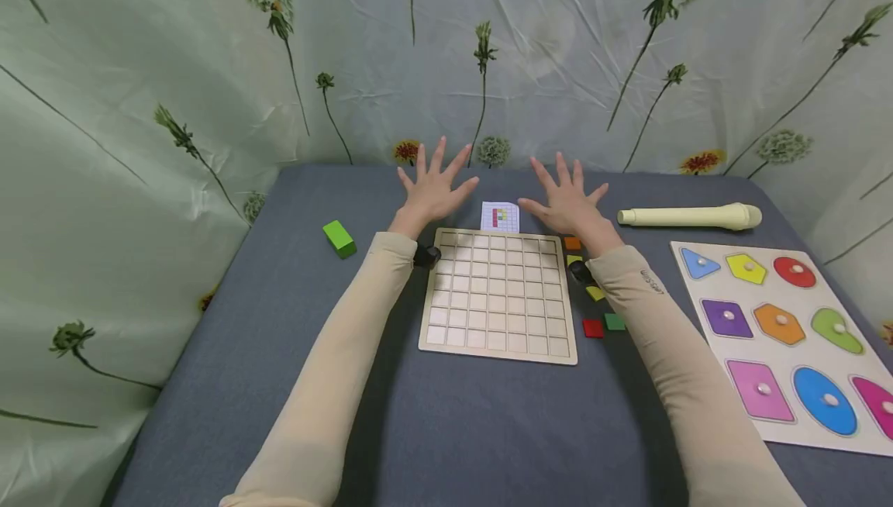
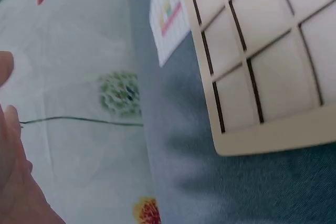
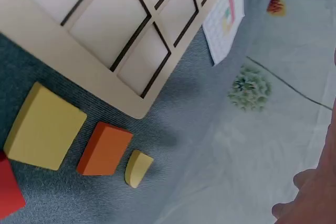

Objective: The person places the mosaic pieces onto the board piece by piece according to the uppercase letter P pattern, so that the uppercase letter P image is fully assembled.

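My left hand (image 1: 431,195) is held out above the far left corner of a wooden grid board (image 1: 498,298), fingers straight and spread. Beyond the board's far right corner, my right hand (image 1: 568,203) is spread the same way. Neither hand holds anything. Between them, at the board's far edge, lies a small white card (image 1: 500,216) printed with a coloured grid pattern. Along the board's right side are a red block (image 1: 593,328), a green block (image 1: 615,322) and an orange block (image 3: 105,149). A yellow block (image 3: 44,127) shows with them in the right wrist view, partly under my forearm in the head view.
A bright green block (image 1: 339,239) lies to the left of the board. At the right are a cream microphone-shaped stick (image 1: 687,217) and a white knobbed shape puzzle (image 1: 705,371). A flower-print curtain (image 1: 391,65) hangs behind the grey cloth-covered table (image 1: 460,429).
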Demonstrator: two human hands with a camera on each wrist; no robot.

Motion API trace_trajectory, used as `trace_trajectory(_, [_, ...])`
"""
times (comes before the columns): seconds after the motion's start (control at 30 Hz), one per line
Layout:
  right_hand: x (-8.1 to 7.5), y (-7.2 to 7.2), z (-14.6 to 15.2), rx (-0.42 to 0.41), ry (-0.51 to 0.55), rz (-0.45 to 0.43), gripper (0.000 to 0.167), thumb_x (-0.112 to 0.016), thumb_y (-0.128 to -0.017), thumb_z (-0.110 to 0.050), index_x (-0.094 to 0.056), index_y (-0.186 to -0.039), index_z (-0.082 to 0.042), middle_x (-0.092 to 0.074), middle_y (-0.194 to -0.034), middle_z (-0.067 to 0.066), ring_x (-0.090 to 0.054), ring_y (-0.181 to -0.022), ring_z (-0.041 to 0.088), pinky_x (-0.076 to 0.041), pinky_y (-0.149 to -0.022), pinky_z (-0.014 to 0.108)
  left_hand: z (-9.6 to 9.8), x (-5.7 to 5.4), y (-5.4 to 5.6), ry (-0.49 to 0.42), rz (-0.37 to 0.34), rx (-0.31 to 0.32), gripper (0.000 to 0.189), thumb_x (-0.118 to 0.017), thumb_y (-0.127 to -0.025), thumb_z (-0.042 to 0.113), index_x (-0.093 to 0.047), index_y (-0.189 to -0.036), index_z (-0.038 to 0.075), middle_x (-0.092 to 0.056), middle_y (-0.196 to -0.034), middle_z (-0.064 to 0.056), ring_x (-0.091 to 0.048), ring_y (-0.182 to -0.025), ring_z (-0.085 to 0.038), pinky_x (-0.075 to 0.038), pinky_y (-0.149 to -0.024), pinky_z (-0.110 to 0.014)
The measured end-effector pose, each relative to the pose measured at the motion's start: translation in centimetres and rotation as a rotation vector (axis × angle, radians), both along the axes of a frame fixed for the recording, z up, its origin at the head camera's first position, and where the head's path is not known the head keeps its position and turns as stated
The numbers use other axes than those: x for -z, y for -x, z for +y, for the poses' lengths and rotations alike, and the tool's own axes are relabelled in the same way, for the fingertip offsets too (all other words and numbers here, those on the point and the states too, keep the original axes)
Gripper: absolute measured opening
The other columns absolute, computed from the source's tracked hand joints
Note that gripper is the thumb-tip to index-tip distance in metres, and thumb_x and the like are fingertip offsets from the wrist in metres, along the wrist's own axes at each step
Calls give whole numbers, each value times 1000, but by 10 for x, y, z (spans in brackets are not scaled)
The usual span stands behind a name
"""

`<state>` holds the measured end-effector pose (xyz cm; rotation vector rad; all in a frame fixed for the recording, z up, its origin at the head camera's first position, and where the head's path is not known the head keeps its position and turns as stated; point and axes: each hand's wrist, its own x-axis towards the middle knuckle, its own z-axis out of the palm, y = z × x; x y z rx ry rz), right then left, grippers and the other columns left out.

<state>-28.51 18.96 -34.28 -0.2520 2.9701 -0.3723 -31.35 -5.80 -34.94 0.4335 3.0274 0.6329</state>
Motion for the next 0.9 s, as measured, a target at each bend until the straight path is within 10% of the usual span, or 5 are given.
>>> trace_trajectory(0.9, [5,-74,36,7,219,332,72,-57,-93,-23,-16,-152,-21,-28,-147,24,-23,-132,47,-20,-93,67,-44,26,-57,-210,-23,179,64,-42,-98,41,-12,-152,25,-17,-159,-6,-13,-147,-31,-16,-110,-63])
